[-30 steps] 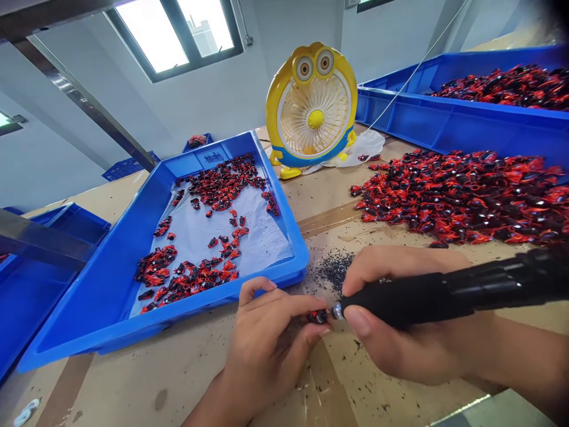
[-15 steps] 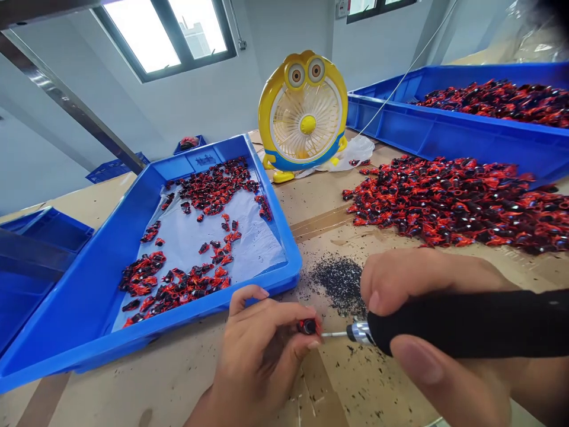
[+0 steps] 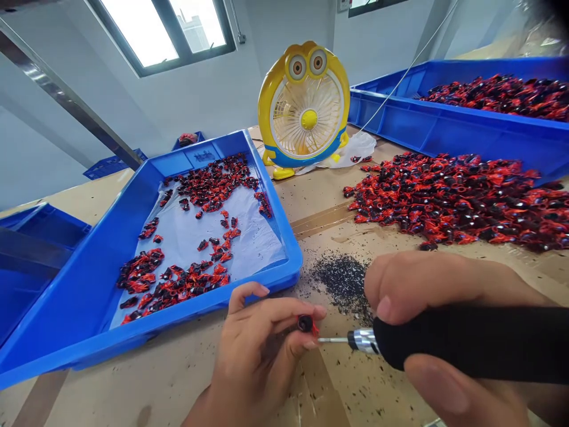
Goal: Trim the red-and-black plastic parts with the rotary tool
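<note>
Between thumb and fingers, my left hand [image 3: 258, 350] pinches a small red-and-black plastic part [image 3: 305, 324], its round black end facing me. My right hand [image 3: 448, 284] is wrapped around the thick black handle of an electric screwdriver [image 3: 471, 341], lying nearly level. The thin metal bit reaches left to the lower red edge of the part, by my left thumb; whether it touches cannot be made out. Just beyond my hands lies a scatter of tiny black screws or bits [image 3: 344, 281] on the cardboard.
A blue tray [image 3: 291, 261] lined with white sheet holds many red-and-black parts at left. A large pile of such parts [image 3: 462, 201] lies at right, before another filled blue tray [image 3: 444, 127]. A yellow fan [image 3: 310, 118] stands at the back. A metal post [image 3: 80, 112] slants across the left.
The part has turned slightly in my left hand, showing more of its round black end. The screwdriver and my right hand have shifted slightly down and right.
</note>
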Action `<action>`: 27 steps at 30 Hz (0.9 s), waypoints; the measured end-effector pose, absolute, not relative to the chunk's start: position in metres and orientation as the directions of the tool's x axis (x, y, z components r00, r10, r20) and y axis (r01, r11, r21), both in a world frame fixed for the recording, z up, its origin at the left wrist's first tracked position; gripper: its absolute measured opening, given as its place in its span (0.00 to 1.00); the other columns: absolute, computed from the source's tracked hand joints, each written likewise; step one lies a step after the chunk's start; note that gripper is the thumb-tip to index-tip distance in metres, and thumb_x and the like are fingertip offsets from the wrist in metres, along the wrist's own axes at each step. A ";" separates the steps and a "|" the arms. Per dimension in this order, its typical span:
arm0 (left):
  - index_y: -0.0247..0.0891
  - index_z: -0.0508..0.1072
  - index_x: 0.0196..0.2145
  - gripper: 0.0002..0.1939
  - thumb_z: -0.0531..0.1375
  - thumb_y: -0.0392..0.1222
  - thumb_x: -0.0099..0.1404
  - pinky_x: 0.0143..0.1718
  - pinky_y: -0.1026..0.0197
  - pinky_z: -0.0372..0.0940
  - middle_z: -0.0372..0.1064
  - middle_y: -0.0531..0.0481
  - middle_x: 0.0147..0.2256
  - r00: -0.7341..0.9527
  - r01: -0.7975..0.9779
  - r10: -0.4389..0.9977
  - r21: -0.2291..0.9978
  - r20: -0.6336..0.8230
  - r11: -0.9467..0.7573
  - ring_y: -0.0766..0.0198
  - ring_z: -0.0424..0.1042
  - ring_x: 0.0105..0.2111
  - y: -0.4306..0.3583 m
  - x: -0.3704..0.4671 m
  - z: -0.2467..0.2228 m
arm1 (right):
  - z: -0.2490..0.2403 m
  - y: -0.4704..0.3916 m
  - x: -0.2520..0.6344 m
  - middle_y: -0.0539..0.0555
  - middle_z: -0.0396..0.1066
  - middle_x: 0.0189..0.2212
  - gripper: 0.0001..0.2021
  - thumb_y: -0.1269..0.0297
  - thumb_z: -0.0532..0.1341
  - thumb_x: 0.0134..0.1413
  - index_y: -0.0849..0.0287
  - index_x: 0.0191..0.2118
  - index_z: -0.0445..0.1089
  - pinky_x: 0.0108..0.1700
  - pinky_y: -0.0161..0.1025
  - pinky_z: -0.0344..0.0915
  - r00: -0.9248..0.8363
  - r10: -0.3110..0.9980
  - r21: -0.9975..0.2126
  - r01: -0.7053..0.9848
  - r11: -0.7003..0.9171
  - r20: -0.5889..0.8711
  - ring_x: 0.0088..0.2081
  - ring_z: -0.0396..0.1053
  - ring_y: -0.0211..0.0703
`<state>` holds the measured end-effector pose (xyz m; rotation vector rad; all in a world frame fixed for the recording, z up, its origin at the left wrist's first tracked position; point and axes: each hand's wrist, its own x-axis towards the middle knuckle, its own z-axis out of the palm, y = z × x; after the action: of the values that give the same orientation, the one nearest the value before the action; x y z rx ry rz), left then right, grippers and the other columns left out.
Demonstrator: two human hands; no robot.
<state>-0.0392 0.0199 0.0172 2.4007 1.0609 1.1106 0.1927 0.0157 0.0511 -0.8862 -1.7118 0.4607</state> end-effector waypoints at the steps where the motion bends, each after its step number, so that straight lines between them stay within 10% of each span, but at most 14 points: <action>1: 0.47 0.70 0.50 0.09 0.57 0.52 0.82 0.53 0.54 0.56 0.88 0.59 0.38 0.434 0.505 0.724 0.521 0.536 -0.688 0.66 0.85 0.31 0.020 -0.039 0.018 | 0.051 0.016 0.194 0.54 0.74 0.26 0.18 0.41 0.73 0.55 0.50 0.36 0.76 0.27 0.42 0.74 -0.162 0.743 -0.670 0.339 0.660 0.649 0.30 0.77 0.50; 9: 0.46 0.70 0.51 0.08 0.55 0.49 0.83 0.55 0.55 0.55 0.87 0.58 0.41 0.470 0.510 0.714 0.500 0.518 -0.699 0.67 0.85 0.33 0.020 -0.040 0.018 | 0.051 0.020 0.201 0.56 0.76 0.28 0.21 0.39 0.76 0.47 0.50 0.36 0.78 0.24 0.42 0.74 -0.245 0.735 -0.636 0.379 0.673 0.632 0.33 0.79 0.54; 17: 0.46 0.72 0.50 0.05 0.59 0.47 0.81 0.54 0.55 0.56 0.84 0.63 0.34 0.484 0.534 0.711 0.472 0.510 -0.702 0.69 0.81 0.28 0.021 -0.040 0.017 | 0.044 0.017 0.185 0.49 0.72 0.24 0.16 0.46 0.58 0.73 0.50 0.37 0.68 0.24 0.38 0.69 -0.073 0.752 -0.680 0.377 0.629 0.655 0.24 0.74 0.39; 27: 0.44 0.74 0.49 0.05 0.59 0.44 0.81 0.53 0.57 0.57 0.83 0.62 0.33 0.483 0.536 0.693 0.444 0.536 -0.718 0.71 0.77 0.26 0.021 -0.040 0.017 | 0.033 0.027 0.179 0.45 0.70 0.24 0.02 0.62 0.62 0.61 0.52 0.39 0.68 0.20 0.33 0.59 -0.182 0.710 -0.615 0.387 0.687 0.680 0.20 0.65 0.32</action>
<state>-0.0404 0.0215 0.0173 2.5124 1.0579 1.0574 0.1791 0.0275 0.0334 -0.8709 -1.8018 0.3682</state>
